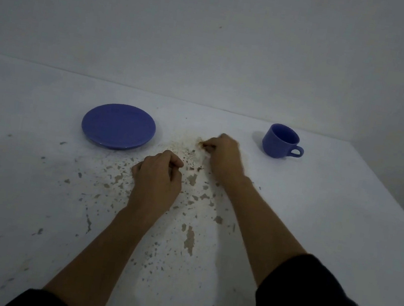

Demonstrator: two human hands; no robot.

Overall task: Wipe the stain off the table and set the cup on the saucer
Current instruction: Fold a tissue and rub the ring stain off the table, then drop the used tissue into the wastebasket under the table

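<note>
Lying between clenched hands: stain (185, 150) | left hand (158, 176) near saucer (118, 126) | right hand (223, 153) near cup (280, 141)

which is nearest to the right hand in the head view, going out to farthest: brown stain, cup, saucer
Measured from the right hand:
1. Brown stain: at its fingertips, just to the left; contact looks likely.
2. Cup: to the right, upright, handle pointing right, apart from the hand.
3. Saucer: farthest, off to the left beyond the stain, nothing on it.

Dim bluish light, soft focus, grainy
</note>
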